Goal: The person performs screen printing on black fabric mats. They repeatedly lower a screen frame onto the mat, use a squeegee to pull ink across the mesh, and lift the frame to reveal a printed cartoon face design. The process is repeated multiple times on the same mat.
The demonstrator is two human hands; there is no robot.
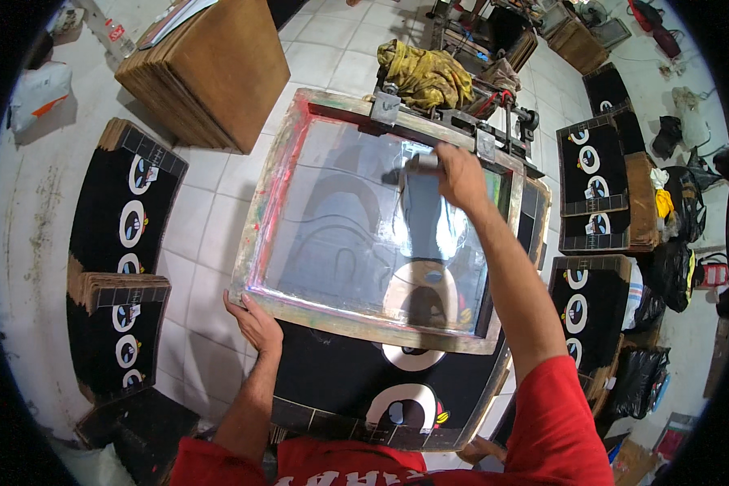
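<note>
A paint-stained screen frame with translucent mesh sits over a black printed board with white ring designs, held by metal clamps along its far edge. My left hand grips the frame's lower left corner, fingers wrapped at its edge. My right hand is closed on a small grey object over the upper right of the mesh; its exact kind is unclear. Glare and shadow cover part of the mesh there.
Stacks of printed black boards stand at left and right. A pile of brown boards is at upper left. A yellow stained cloth lies behind the clamps. Black bags line the right wall; white tiled floor shows between.
</note>
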